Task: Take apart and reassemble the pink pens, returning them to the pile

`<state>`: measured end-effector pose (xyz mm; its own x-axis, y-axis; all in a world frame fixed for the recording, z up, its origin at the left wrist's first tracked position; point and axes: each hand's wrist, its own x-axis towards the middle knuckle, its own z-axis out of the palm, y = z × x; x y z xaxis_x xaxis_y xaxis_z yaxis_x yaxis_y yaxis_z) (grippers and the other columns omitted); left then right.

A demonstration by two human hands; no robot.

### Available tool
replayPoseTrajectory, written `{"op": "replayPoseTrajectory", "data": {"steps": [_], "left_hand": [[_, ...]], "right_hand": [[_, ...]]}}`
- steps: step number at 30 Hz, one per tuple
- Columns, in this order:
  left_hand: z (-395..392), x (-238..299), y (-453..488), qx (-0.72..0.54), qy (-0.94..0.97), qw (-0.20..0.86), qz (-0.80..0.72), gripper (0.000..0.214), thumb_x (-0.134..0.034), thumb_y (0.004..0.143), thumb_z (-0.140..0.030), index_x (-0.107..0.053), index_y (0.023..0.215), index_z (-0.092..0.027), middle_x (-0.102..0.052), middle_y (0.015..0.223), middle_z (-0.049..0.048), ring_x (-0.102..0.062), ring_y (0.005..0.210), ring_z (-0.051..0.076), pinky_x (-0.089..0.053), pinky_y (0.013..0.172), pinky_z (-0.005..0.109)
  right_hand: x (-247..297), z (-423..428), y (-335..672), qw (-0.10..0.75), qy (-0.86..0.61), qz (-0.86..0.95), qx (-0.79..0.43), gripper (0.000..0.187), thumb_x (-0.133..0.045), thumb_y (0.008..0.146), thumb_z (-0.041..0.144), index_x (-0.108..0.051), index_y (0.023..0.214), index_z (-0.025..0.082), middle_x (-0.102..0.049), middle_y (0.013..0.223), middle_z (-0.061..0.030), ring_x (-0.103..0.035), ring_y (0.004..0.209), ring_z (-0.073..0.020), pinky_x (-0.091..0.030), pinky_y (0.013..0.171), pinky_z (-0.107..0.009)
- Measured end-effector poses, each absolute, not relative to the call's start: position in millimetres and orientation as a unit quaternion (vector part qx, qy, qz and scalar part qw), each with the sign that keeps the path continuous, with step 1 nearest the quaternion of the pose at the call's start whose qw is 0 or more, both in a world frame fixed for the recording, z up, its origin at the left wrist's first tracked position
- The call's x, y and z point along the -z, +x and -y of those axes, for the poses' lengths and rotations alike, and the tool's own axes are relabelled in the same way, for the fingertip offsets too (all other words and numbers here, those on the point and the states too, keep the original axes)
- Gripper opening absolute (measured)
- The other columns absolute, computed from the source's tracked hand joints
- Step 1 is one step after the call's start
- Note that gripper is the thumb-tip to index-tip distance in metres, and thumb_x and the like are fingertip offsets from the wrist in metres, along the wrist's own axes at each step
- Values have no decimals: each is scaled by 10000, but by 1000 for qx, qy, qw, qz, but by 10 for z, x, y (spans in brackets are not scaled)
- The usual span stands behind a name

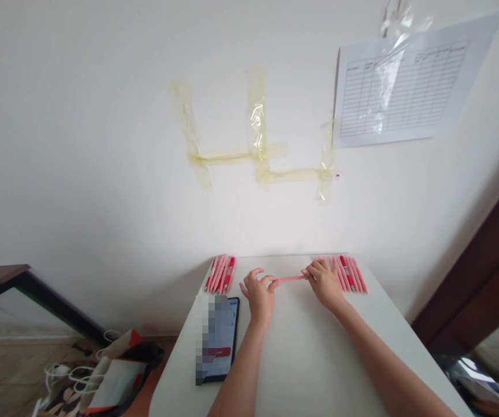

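Note:
A pink pen [291,279] is held level above the white table [305,353], between my two hands. My left hand [260,293] pinches its left end with thumb and forefinger, the other fingers raised. At the pen's right end, my right hand [324,282] is closed on it with the fingertips. Beside and partly behind my right hand lies a row of pink and red pens [353,274]. Another pile of pink and red pens [221,274] rests at the table's far left corner.
A phone [225,336] with its screen lit lies on the left of the table, beside my left forearm. The white wall behind carries yellowish tape [227,157] and a printed sheet [401,87]. Bags and cables [110,370] are on the floor at left.

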<state>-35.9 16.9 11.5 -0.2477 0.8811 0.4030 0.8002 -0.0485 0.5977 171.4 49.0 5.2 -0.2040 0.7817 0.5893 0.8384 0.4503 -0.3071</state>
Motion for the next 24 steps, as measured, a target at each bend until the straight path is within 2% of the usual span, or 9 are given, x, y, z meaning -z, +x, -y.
{"op": "replayPoseTrajectory", "data": {"steps": [2, 4, 6, 11, 16, 24], "left_hand": [[-169, -112, -358, -388, 606, 48, -692, 93, -707, 827, -253, -789, 861, -281, -591, 1269, 67, -482, 1259, 301, -232, 1166, 681], [-173, -105, -360, -387, 599, 46, -699, 95, -706, 828, -251, -788, 861, -286, -592, 1268, 60, -491, 1260, 301, -248, 1161, 683], [-179, -97, -364, -386, 594, 46, -705, 98, -700, 832, -256, -785, 864, -292, -594, 1267, 55, -495, 1263, 300, -261, 1153, 685], [-192, -95, -373, -386, 592, 49, -706, 94, -702, 823, -257, -781, 862, -292, -599, 1265, 54, -499, 1259, 301, -286, 1139, 677], [-188, -120, -365, -394, 598, 63, -695, 108, -677, 829, -250, -781, 853, -264, -597, 1266, 74, -483, 1259, 295, -233, 1173, 656], [-141, -169, -342, -391, 610, 44, -688, 165, -634, 857, -199, -785, 840, -263, -548, 1280, 82, -499, 1262, 291, -240, 1169, 642]], "right_hand": [[-49, -487, 1716, 358, -522, 773, 34, 315, -405, 1039, 420, -653, 917, 268, -698, 934, -39, -559, 1067, -271, -144, 1146, -718], [-49, -483, 1719, 369, -516, 772, 30, 231, -459, 1018, 418, -641, 1056, 281, -711, 999, -43, -575, 1080, -273, -137, 1150, -721], [-50, -481, 1720, 377, -509, 773, 33, 223, -520, 991, 423, -619, 1138, 288, -715, 1033, -45, -592, 1080, -275, -135, 1155, -720], [-51, -486, 1722, 373, -501, 780, 46, 160, -540, 978, 398, -657, 1001, 290, -720, 981, -45, -609, 1038, -273, -153, 1154, -713], [-48, -489, 1724, 367, -507, 779, 40, 213, -478, 1013, 396, -660, 994, 288, -716, 968, -45, -585, 1041, -275, -142, 1143, -724], [-38, -496, 1703, 356, -511, 781, 52, 264, -440, 1031, 403, -655, 940, 279, -700, 921, -50, -550, 1049, -282, -139, 1122, -737]]}}
